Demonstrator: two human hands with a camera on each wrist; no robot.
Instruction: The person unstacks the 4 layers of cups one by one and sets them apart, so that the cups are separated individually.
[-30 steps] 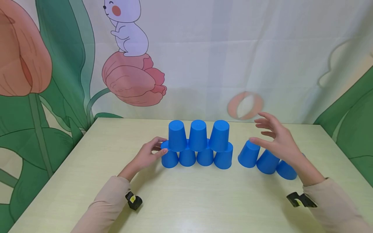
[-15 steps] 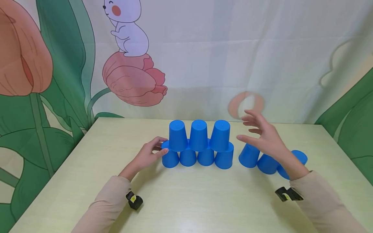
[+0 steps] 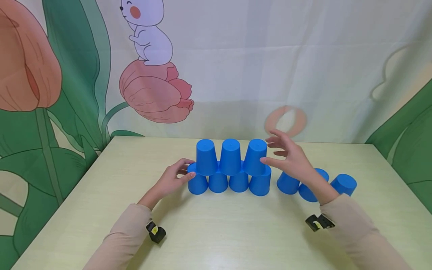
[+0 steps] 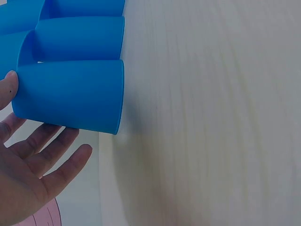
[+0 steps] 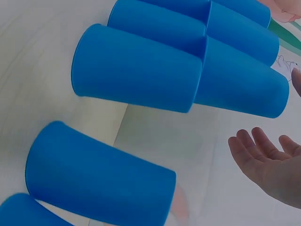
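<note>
Blue cups stand upside down as a pyramid on the pale table [image 3: 216, 232]: a bottom row with its leftmost cup [image 3: 197, 184] and rightmost cup [image 3: 260, 183], and a top row of three ending in the right top cup [image 3: 254, 157]. My left hand [image 3: 189, 168] lies beside the leftmost bottom cup [image 4: 70, 96]; its thumb touches the cup and its fingers lie straight behind it. My right hand [image 3: 266, 150] is spread open, thumb tip at the right top cup [image 5: 240, 84]. Its fingers [image 5: 263, 146] hold nothing.
Three loose blue cups lie to the right of the pyramid: a near one [image 3: 287, 183], a middle one [image 3: 305, 192] partly behind my right wrist, and a far one [image 3: 344, 184]. A printed curtain [image 3: 236, 75] hangs behind the table's far edge.
My right hand has moved left, from above the loose cups to the right top cup, which uncovers the loose cups. My left hand has stayed at the leftmost bottom cup.
</note>
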